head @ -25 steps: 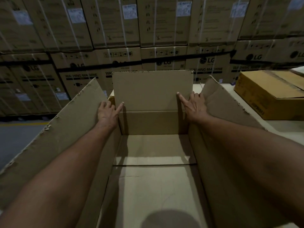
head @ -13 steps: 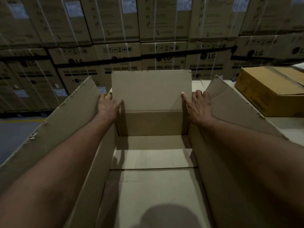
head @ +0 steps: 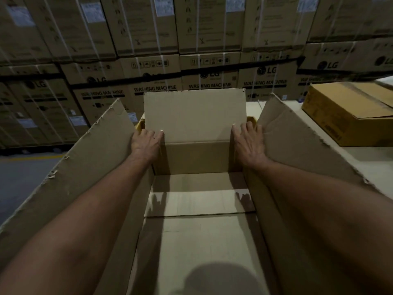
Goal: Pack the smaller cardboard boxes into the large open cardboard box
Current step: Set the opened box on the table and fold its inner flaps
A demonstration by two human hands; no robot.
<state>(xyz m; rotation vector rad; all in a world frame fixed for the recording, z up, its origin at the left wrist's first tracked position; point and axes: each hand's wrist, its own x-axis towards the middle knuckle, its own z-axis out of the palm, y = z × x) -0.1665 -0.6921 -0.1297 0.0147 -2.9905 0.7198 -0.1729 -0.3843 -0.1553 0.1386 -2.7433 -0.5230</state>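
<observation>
Wall of stacked cartons [head: 191, 50] fills the background; those in the lower row carry the print "LG" and "WASHING MACHINE", and white straps run over them. To the left, beneath the stack, a strip of grey floor [head: 23, 175] with a yellow line.

Large box [head: 197, 241], open, occupies the centre and foreground. Its inside is bare cardboard; a seam crosses the bottom between two inner flaps, and a rounded shadow lies on the near part of the bottom. The left flap [head: 70, 167] and right flap [head: 297, 145] lean outward, both with ragged edges. The far flap [head: 194, 116] stands upright.

The large box rests on a pale table [head: 365, 158], which shows at the right. On this table, well apart from the large box and to its right, lies a small box [head: 350, 111], closed, yellower in tone, with a seam along its top. A sliver of a yellow thing shows just behind each far corner of the large box; what it is cannot be told.

Both forearms reach forward over the large box. Left hand [head: 145, 142], fingers extended and flat, lies on the far left corner, where left flap meets far flap. Right hand [head: 249, 143], likewise flat with fingers spread, lies on the far right corner. The hands are apart, separated by the width of the far flap; neither grips anything, each only pressing on cardboard.
</observation>
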